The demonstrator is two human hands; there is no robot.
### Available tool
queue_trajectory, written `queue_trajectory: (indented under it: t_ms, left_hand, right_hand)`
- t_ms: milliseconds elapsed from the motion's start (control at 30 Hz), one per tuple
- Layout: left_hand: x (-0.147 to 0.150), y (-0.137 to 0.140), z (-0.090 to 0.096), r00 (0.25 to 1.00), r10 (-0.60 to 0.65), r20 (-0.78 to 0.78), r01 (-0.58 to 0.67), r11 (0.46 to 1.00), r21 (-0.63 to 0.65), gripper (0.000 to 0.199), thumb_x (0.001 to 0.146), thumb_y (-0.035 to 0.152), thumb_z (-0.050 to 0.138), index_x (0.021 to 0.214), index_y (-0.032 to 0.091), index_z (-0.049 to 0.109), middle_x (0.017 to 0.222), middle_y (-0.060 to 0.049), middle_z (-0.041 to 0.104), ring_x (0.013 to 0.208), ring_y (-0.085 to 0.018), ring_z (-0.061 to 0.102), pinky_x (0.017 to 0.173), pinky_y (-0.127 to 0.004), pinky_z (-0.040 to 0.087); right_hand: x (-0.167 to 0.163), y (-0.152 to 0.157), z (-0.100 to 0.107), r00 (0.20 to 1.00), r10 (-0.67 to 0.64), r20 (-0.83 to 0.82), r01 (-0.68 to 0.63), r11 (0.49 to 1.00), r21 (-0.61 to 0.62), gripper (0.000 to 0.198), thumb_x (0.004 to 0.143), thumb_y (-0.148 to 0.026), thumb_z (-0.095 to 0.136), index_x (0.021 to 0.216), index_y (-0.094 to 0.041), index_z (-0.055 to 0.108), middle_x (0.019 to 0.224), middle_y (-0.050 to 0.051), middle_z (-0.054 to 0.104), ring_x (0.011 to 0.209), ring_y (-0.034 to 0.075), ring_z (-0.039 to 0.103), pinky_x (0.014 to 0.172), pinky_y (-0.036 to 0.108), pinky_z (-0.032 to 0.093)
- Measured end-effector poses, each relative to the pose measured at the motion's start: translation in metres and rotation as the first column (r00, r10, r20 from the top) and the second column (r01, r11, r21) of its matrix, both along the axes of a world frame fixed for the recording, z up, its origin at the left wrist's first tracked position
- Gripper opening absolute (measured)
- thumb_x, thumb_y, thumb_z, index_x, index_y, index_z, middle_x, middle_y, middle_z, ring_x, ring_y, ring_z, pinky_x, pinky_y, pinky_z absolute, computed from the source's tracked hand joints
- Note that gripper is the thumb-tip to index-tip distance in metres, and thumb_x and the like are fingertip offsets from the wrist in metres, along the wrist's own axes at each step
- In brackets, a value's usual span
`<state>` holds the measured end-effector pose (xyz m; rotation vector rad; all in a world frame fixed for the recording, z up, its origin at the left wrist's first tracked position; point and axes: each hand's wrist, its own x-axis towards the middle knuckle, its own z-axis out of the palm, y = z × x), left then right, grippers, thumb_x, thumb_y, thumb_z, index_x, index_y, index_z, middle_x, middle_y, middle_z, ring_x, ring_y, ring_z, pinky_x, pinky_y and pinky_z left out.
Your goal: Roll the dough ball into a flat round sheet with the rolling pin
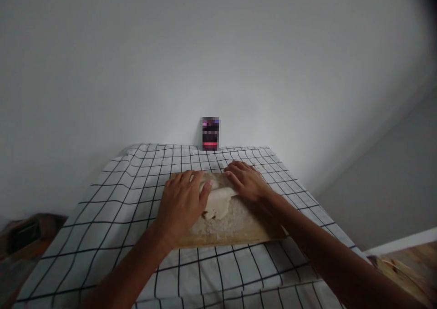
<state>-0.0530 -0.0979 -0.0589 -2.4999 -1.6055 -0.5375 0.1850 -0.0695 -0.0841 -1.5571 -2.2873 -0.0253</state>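
Observation:
A piece of pale dough (218, 207) lies on a floured wooden board (239, 231), with a raised, roll-like band along its far side and a few dark specks near its left edge. My left hand (182, 200) is palm down over the dough's left end, fingers stretched forward and thumb apart. Over the right end rests my right hand (247, 181), its fingers extended and slightly bent towards the board's far edge. Both palms are hidden, so what lies directly under them cannot be made out.
A white cloth with black grid lines (205, 272) covers the table. A blurred phone-like rectangle (210, 134) stands against the pale wall (218, 49) at the far edge. A brownish box-like object (30, 234) sits low on the left. Wooden flooring (409, 268) shows at lower right.

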Motion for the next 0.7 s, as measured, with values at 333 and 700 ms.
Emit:
queue_trajectory:
  t_ms: [333,700]
  left_hand:
    - [-0.002,0.041,0.005,0.996,0.091,-0.015,-0.092,0.987,-0.13,0.038,0.111,0.039,0.039,0.124,0.022,0.07,0.129,-0.011,0.076,0.119,-0.031,0.07,0.096,-0.046,0.055]
    - [-0.003,0.011,-0.005,0.999,-0.001,-0.035,0.002,1.0,0.021,0.034,0.109,0.038,0.046,0.123,0.019,0.07,0.118,-0.013,0.077,0.116,-0.031,0.069,0.102,-0.046,0.051]
  right_hand:
    - [0.0,0.051,-0.004,0.996,0.055,0.068,-0.047,0.992,-0.115,0.045,0.115,-0.041,0.03,0.125,-0.022,0.07,0.132,0.012,0.073,0.133,0.028,0.06,0.113,0.045,0.048]
    - [0.002,-0.016,-0.018,0.996,-0.075,0.043,0.075,0.997,-0.003,0.041,0.114,-0.035,0.033,0.138,-0.025,0.065,0.144,0.012,0.067,0.14,0.028,0.055,0.117,0.05,0.044]
